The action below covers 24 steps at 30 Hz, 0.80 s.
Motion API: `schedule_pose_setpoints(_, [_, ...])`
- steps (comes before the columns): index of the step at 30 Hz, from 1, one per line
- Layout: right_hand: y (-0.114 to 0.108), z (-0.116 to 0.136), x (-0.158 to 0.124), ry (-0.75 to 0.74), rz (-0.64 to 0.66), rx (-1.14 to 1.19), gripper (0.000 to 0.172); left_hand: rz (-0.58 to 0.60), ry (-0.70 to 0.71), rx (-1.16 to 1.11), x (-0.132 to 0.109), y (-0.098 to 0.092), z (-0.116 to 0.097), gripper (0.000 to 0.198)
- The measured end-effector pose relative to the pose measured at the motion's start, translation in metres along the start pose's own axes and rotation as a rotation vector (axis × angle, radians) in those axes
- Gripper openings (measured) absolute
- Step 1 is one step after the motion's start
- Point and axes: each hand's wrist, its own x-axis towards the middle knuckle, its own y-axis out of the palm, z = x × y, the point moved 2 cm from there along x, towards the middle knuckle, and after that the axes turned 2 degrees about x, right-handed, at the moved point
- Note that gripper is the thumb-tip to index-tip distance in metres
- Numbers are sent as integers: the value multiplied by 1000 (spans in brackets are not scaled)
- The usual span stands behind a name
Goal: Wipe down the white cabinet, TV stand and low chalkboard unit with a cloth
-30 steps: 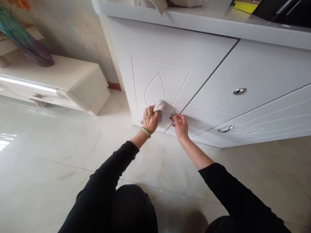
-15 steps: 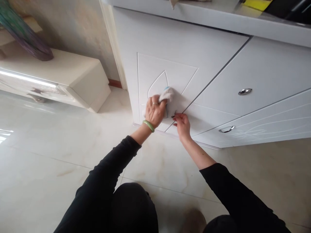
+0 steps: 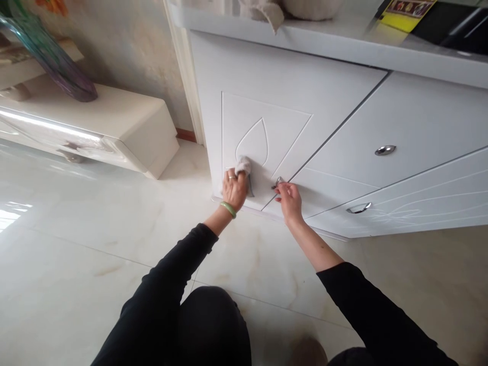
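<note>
My left hand (image 3: 235, 190) is closed around a greyish cloth (image 3: 243, 165), pressed against the lower part of a white cabinet door (image 3: 290, 96) with a carved leaf outline. A ring and a green bangle (image 3: 229, 209) are on that hand and wrist. Just to the right, the fingers of my right hand (image 3: 290, 199) pinch a small metal door handle (image 3: 277, 182) near the door's edge. The fingers partly cover that handle.
Other metal handles (image 3: 385, 150) sit on the neighbouring cabinet fronts. The countertop (image 3: 335, 43) overhangs above, with a yellow package (image 3: 406, 18) on it. At left a low cream cabinet (image 3: 133, 114) carries a coloured glass vase (image 3: 68, 71). Glossy tiles (image 3: 114, 239) cover the floor.
My left hand has slid the cloth down and slightly left on the door. My right hand stays at the handle. The view has shifted a little.
</note>
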Motion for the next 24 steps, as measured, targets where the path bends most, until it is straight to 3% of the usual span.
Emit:
schedule_pose_setpoints(3, [1, -2, 1, 0, -7, 1, 50, 48, 29, 23, -2, -1, -1, 39])
schedule_pose_setpoints(9, [1, -5, 2, -33, 4, -5, 50, -21, 0, -33, 4, -5, -4, 35])
schedule_pose_setpoints(15, [1, -2, 0, -14, -14, -7, 51, 54, 4, -29, -1, -6, 1, 37])
schedule_pose_setpoints(20, [1, -3, 1, -32, 3, -13, 51, -29, 3, -44, 7, -8, 3, 33])
schedule_pose_setpoints(24, [1, -4, 1, -16, -8, -6, 53, 41, -5, -38, -2, -5, 2, 35])
